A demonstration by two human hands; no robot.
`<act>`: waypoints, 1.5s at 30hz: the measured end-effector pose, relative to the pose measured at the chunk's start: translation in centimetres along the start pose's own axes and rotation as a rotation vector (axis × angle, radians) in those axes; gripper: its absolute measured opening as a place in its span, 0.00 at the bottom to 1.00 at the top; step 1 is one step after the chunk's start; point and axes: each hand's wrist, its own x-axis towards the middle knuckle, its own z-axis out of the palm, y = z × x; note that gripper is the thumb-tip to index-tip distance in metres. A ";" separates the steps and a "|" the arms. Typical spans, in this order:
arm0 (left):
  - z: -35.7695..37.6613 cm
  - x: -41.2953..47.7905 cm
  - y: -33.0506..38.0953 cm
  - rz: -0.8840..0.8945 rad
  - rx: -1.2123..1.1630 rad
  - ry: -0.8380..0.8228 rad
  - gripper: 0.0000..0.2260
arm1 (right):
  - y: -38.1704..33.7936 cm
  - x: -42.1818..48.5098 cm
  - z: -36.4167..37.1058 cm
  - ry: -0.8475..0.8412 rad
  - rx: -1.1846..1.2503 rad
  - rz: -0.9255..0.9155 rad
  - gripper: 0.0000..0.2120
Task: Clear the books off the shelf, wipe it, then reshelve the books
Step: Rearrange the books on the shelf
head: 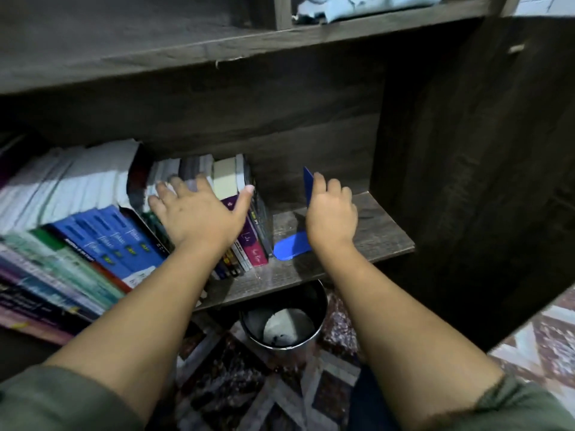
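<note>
A dark wooden shelf [379, 225] holds a row of upright books [93, 225], larger blue and green ones at the left and smaller ones [252, 244] toward the middle. My left hand [196, 213] lies spread flat over the tops of the smaller books, thumb stretched out to the rightmost one. A blue bookend [294, 242] stands on the bare right part of the shelf, apart from the books. My right hand [331, 213] grips its upright plate from the right side, fingers curled over the top edge.
A light blue cloth [357, 6] lies on the shelf board above. Below the shelf stands a round dark bin [284, 325] on a patterned carpet [249, 384]. The cabinet's dark side panel [466, 181] closes the shelf at the right.
</note>
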 end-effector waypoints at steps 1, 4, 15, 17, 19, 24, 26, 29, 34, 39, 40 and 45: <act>0.0 0.0 0.3 -0.015 0.003 -0.013 0.46 | 0.2 0.3 0.1 -0.005 -0.012 -0.034 0.25; 0.2 -0.1 0.7 -0.029 0.006 0.017 0.46 | 0.3 0.9 -0.1 -0.051 -0.041 -0.087 0.28; -1.5 1.7 1.7 -0.246 -0.072 -0.066 0.51 | 0.1 1.4 -3.0 -0.411 -0.049 0.069 0.39; -1.3 1.8 2.3 -0.248 -0.048 -0.134 0.53 | 0.2 1.1 -3.4 -0.414 -0.034 0.054 0.38; -1.1 1.7 3.0 -0.224 -0.021 -0.156 0.52 | 0.4 0.8 -3.6 -0.360 -0.016 0.031 0.35; -1.3 1.3 3.5 -0.207 0.034 -0.110 0.48 | 0.3 0.5 -3.5 -0.276 -0.004 0.006 0.32; -1.4 0.9 3.8 -0.187 0.034 -0.086 0.47 | 0.1 0.7 -3.5 -0.292 0.000 0.021 0.33; -1.6 0.8 4.4 -0.154 0.031 -0.079 0.47 | -0.2 0.8 -3.3 -0.317 0.011 0.037 0.34; -1.7 1.1 4.9 -0.159 -0.029 -0.148 0.46 | 0.3 0.4 -2.9 -0.385 0.081 0.069 0.35; -1.8 1.9 4.7 -0.155 -0.008 -0.109 0.44 | 0.5 0.3 -2.8 -0.384 0.150 -0.002 0.35; -1.9 2.2 4.7 -0.180 -0.013 -0.122 0.45 | 0.2 0.3 -2.5 -0.390 0.186 -0.008 0.34; -2.1 2.3 4.9 -0.213 -0.022 -0.119 0.45 | -2.8 0.0 -0.2 -0.415 0.348 -0.034 0.16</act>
